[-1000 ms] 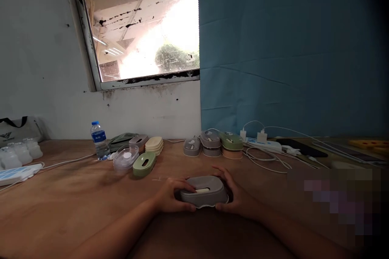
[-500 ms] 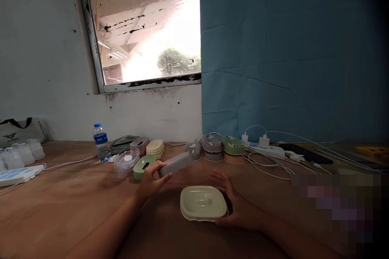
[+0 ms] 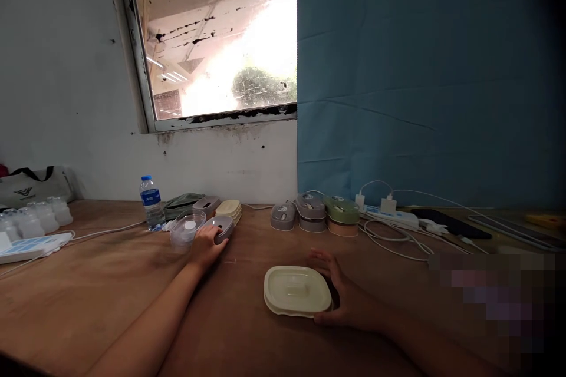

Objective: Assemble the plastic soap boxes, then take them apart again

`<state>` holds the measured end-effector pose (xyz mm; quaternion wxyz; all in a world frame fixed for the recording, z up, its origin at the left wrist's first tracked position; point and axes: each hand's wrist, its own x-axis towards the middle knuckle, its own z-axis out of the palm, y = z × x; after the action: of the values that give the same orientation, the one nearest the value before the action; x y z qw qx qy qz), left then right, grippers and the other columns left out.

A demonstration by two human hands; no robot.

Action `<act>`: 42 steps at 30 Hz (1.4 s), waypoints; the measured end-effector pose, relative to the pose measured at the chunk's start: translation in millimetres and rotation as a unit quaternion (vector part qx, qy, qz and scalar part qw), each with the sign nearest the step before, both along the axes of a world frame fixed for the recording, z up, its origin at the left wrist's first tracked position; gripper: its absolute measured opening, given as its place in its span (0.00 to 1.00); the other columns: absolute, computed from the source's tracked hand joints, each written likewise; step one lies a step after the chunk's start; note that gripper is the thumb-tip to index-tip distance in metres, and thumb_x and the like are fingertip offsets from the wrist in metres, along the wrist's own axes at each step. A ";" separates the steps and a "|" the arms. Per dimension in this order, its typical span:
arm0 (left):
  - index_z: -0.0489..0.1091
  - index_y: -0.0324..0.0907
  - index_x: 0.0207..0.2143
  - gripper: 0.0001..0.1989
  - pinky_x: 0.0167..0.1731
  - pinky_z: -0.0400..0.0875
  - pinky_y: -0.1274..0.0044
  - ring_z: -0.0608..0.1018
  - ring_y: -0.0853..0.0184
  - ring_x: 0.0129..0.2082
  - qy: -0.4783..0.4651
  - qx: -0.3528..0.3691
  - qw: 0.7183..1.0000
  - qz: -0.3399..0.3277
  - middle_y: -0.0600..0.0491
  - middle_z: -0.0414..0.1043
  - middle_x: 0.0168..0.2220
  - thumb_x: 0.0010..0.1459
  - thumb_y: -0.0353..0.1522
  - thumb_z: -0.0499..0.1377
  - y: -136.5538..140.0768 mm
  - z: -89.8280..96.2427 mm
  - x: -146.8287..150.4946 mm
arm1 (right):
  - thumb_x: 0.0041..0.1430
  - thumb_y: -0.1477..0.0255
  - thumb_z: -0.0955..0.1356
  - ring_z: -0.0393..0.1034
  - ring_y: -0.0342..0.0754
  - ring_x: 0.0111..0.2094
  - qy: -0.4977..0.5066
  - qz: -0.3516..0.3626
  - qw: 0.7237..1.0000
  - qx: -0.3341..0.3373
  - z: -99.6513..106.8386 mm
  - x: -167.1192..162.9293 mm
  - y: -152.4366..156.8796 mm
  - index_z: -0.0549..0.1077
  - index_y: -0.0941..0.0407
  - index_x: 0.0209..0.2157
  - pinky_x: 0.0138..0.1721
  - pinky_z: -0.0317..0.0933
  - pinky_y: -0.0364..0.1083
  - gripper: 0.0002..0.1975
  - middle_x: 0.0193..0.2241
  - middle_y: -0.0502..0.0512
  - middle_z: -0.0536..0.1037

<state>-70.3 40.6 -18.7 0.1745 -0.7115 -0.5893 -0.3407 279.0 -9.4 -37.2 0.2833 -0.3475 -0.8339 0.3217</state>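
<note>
My left hand (image 3: 207,247) reaches out to the left rear, its fingers closed on a grey lunch box lid (image 3: 224,225) with an oval opening. The lid sits where a green one lay, which is now hidden. A cream lunch box piece (image 3: 298,290), shallow with a raised block in its middle, lies flat in front of me. Beside its right edge rests my right hand (image 3: 347,300), fingers spread and curved, the thumb at the near right corner. A stack of cream lids (image 3: 229,210) and clear plastic containers (image 3: 188,227) are near my left hand.
Closed lunch boxes in grey (image 3: 309,212) and green (image 3: 342,210) stand at the back. A water bottle (image 3: 151,203) is at the left, with small clear bottles (image 3: 42,217) farther left. Cables and a power strip (image 3: 393,218) lie at the back right.
My left hand has carried the grey lid left and back, from in front of the closed boxes to over the green lid. My right hand has stayed beside the cream piece.
</note>
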 end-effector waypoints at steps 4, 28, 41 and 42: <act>0.67 0.41 0.29 0.07 0.36 0.63 0.73 0.71 0.63 0.34 -0.007 -0.007 1.000 0.017 0.51 0.69 0.31 0.46 0.34 0.58 3.2 -3.6 -2.4 | 0.37 0.58 0.72 0.48 0.55 0.57 0.001 0.006 1.000 -0.008 2.5 -0.3 -1.0 0.34 0.55 0.56 0.56 0.48 0.51 0.53 0.58 0.65 0.45; 0.72 0.42 0.33 0.10 0.41 0.63 0.69 0.73 0.60 0.37 -0.026 -0.019 0.999 -0.008 0.50 0.73 0.34 0.46 0.35 0.59 12.7 -11.6 -13.2 | 0.38 0.62 0.73 0.47 0.55 0.58 -0.003 0.011 0.999 -0.035 5.1 -0.1 -1.8 0.39 0.54 0.54 0.56 0.47 0.51 0.49 0.55 0.64 0.53; 0.73 0.39 0.36 0.15 0.40 0.66 0.69 0.74 0.61 0.37 -0.077 0.025 0.996 -0.027 0.47 0.73 0.35 0.51 0.39 0.56 11.1 -8.6 -12.1 | 0.38 0.62 0.73 0.48 0.55 0.57 0.008 0.018 0.999 -0.033 4.1 0.2 -0.4 0.40 0.55 0.55 0.56 0.48 0.53 0.49 0.56 0.63 0.51; 0.73 0.40 0.36 0.14 0.40 0.66 0.69 0.74 0.61 0.37 -0.073 0.024 0.997 -0.031 0.48 0.73 0.35 0.51 0.39 0.56 10.9 -8.5 -11.7 | 0.38 0.62 0.73 0.48 0.55 0.57 0.009 0.017 0.999 -0.034 4.7 -0.1 -0.8 0.40 0.54 0.55 0.56 0.49 0.53 0.49 0.55 0.63 0.52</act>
<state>-82.0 51.5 -27.2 0.1373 -0.6981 -0.5703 -0.4107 278.9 -10.2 -32.5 0.2730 -0.3394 -0.8261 0.3575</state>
